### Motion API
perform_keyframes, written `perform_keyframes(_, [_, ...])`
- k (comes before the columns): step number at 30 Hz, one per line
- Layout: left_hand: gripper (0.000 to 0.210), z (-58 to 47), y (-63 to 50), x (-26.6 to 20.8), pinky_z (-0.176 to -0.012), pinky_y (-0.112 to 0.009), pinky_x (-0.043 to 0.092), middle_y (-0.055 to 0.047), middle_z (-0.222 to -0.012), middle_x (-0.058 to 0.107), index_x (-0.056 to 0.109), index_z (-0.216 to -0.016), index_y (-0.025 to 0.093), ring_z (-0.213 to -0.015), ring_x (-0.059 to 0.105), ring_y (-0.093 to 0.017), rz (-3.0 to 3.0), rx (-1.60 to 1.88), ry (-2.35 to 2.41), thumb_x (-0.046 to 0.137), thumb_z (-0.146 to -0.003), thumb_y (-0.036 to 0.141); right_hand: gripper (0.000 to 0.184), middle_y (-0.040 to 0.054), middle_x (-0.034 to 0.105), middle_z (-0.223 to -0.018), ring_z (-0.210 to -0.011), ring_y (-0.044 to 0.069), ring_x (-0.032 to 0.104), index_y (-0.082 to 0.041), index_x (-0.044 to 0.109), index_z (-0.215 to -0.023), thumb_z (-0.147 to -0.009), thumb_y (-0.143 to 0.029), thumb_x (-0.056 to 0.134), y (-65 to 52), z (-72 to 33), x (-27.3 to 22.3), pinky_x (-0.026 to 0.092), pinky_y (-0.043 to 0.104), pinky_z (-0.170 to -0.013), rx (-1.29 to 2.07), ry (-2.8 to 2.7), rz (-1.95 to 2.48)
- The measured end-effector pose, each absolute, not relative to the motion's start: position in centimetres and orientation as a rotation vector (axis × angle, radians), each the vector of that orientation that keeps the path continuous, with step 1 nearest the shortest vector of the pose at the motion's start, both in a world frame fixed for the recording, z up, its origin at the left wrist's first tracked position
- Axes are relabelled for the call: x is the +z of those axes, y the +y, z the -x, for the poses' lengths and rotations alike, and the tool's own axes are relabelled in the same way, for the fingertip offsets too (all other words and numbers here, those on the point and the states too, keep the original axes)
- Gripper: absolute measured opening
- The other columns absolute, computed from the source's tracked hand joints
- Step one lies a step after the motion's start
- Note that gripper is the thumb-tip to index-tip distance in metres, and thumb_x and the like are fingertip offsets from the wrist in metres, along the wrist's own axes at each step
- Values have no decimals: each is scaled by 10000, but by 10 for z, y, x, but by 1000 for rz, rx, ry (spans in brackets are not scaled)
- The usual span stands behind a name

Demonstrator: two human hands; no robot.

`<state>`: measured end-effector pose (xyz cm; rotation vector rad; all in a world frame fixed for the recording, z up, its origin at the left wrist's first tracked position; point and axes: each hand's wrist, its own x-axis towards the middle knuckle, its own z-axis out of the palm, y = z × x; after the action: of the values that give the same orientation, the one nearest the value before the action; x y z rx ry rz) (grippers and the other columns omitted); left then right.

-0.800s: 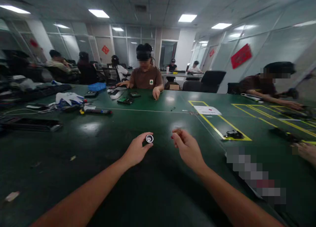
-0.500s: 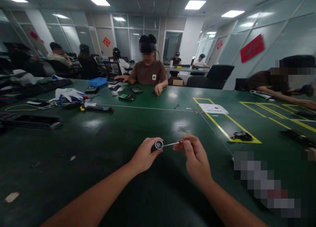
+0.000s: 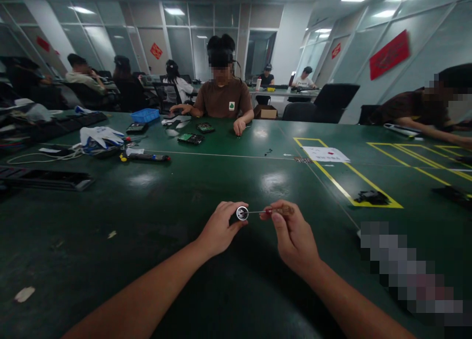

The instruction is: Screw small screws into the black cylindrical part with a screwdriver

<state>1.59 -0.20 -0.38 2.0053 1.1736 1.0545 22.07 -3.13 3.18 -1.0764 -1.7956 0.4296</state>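
Note:
My left hand (image 3: 221, 228) is closed around a small round cylinder (image 3: 242, 213) with a pale metal rim, its open end turned toward me. Most of the cylinder's body is hidden by the fingers, so its exact kind cannot be told. Between the thumb and fingers of my right hand (image 3: 293, 233) is a screwdriver (image 3: 283, 210) with a translucent amber handle and a red collar. Its thin shaft points left, and the tip reaches the cylinder's open end. Both hands are above the dark green table (image 3: 177, 290).
Across the table a person (image 3: 223, 98) handles small parts near green circuit boards (image 3: 191, 138). Gloves (image 3: 101, 138), a blue basket (image 3: 145, 115) and a yellow-and-black tool (image 3: 145, 157) lie left. Rightward are a paper sheet (image 3: 326, 154), black parts (image 3: 371, 197) and a blurred-out object (image 3: 409, 270).
The cylinder's open end and the screwdriver have shifted slightly; the shaft now lies nearly level. More of the amber handle shows. The whole view has tilted a little downward.

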Motion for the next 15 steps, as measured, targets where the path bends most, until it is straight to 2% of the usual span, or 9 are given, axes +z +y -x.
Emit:
perform_keyframes(10, [339,-13,2,-6,-972,-393,445,-24,-1183,692,628,-1240,272,-1105,568,-230,-2075,1061,1179,679,-904,286,230,47,689,-1002,-893,180,716,-252,486,-1187,-981,-153,457,-35,-226,34,557,286,-777,196,-2049,937])
perform_keyframes(15, [357,-10,0,-4,-960,-395,446,-20,-1172,702,628,-1247,283,-1101,573,-231,-2144,1043,1176,692,-896,305,202,48,684,-1002,-865,177,718,-251,511,-1156,-990,-159,443,-37,-225,34,559,281,-750,136,-2021,985])
